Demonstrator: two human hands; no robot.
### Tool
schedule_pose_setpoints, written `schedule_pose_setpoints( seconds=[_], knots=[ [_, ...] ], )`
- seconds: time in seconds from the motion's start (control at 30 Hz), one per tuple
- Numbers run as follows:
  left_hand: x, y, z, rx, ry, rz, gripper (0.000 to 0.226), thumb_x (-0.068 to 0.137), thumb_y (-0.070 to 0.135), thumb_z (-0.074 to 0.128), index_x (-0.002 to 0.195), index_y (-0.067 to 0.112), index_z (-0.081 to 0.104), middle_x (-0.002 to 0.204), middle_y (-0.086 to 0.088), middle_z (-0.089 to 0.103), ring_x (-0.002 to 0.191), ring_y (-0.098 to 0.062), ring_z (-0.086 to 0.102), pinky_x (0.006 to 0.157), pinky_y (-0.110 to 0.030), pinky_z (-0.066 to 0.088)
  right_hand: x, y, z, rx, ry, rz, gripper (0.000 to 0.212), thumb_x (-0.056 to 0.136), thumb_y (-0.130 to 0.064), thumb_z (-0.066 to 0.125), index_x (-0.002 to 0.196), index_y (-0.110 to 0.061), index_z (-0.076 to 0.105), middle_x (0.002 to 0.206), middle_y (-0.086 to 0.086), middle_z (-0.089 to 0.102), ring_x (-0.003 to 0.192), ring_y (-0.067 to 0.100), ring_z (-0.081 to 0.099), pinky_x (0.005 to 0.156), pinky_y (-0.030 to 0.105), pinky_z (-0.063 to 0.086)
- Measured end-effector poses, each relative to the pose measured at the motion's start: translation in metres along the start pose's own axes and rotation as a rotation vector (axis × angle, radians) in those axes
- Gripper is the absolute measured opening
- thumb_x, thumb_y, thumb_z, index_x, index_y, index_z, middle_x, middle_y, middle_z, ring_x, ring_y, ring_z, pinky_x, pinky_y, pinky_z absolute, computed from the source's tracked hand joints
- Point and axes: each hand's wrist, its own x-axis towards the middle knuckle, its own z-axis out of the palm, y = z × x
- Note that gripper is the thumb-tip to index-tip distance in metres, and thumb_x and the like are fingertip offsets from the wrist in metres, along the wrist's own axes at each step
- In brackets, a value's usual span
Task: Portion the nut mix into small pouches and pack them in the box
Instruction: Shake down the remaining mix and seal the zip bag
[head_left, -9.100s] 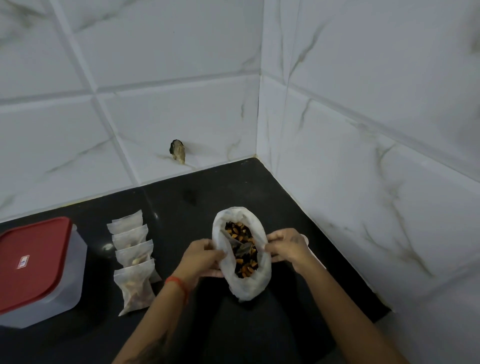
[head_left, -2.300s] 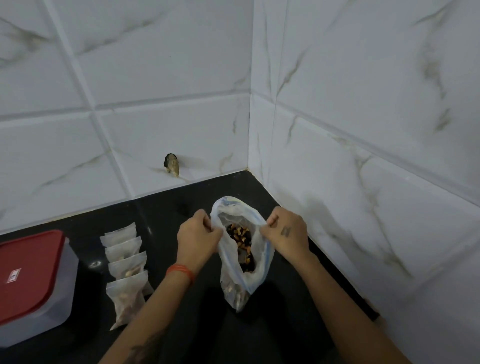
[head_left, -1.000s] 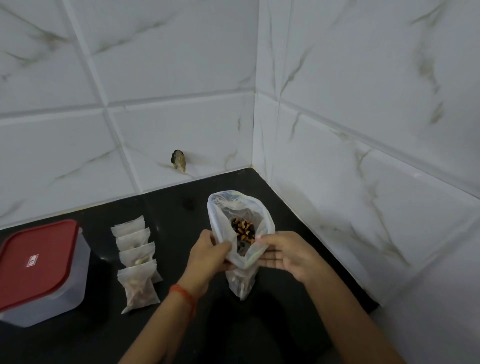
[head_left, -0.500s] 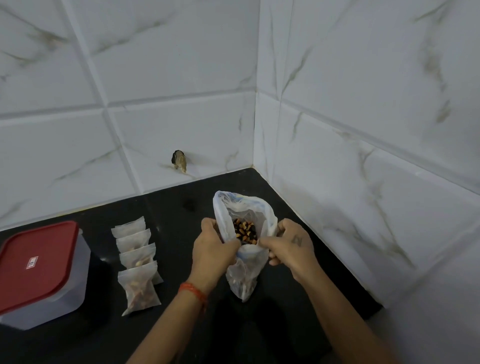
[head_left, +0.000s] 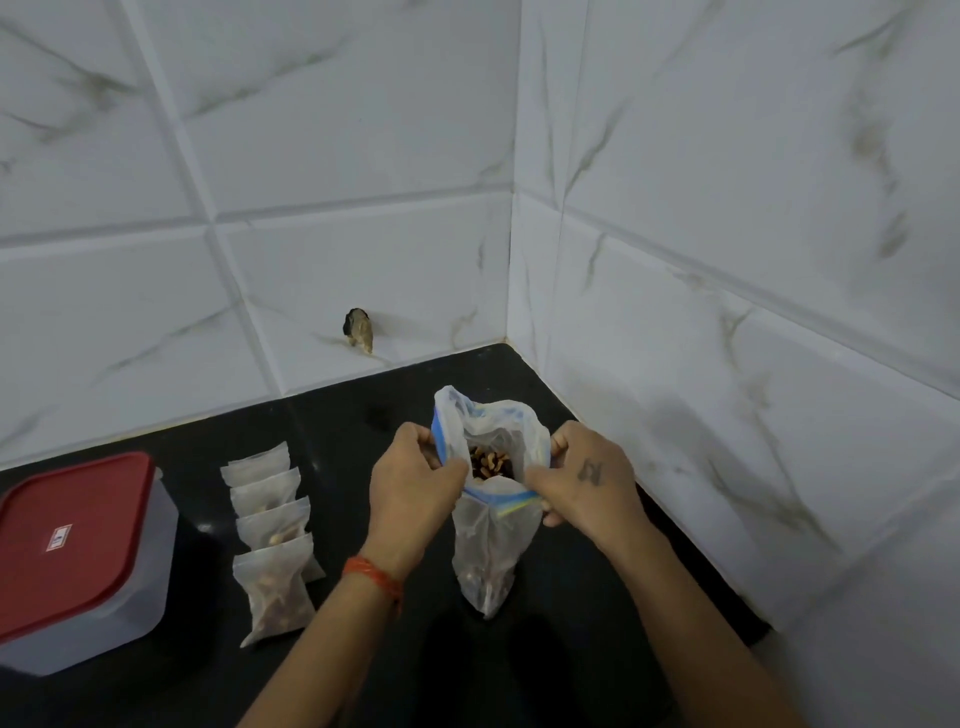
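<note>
The counter (head_left: 363, 670) is black, polished stone with a dull sheen. Glossy white tiles (head_left: 363, 130), marble-veined, cover both walls. The zip bag (head_left: 491, 530) is thin, crinkled, cloudy clear plastic with a blue strip at its mouth. The small pouches (head_left: 272, 540) look like the same soft translucent film. The box (head_left: 140, 587) is frosted plastic under a smooth, matt red lid (head_left: 62, 540).
</note>
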Motion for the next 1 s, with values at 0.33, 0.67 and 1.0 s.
schedule_pose_setpoints(
  seconds=[0.33,0.67,1.0],
  knots=[
    [0.025,0.011,-0.009,-0.354,-0.265,-0.330,0.020,0.095,0.027,0.055,0.101,0.010,0.060,0.086,-0.007,0.062,0.074,-0.016,0.059,0.061,-0.027,0.050,0.040,0.002,-0.008,0.708,-0.322,0.369,0.017,0.090,-0.020,0.064,0.093,-0.003,0.065,0.088,0.012,0.069,0.074,0.018,0.067,0.059,0.026,0.056],
    [0.053,0.010,-0.013,0.416,-0.048,0.150,0.019,0.088,0.037,0.061,0.088,0.018,0.057,0.082,0.000,0.061,0.072,-0.013,0.061,0.066,-0.026,0.053,0.056,-0.001,-0.008,-0.060,0.112,-0.112,0.014,0.083,-0.017,0.064,0.095,-0.013,0.070,0.095,0.003,0.069,0.087,0.018,0.063,0.072,0.026,0.051],
    [0.084,0.016,0.004,0.065,-0.176,-0.033,0.005,0.088,0.013,0.060,0.084,0.013,0.063,0.085,-0.004,0.063,0.076,-0.013,0.059,0.061,-0.020,0.046,0.093,-0.008,0.012,0.400,-0.192,0.141,0.015,0.083,-0.008,0.067,0.096,-0.004,0.072,0.090,0.008,0.071,0.078,0.014,0.066,0.069,0.024,0.057]
  ],
)
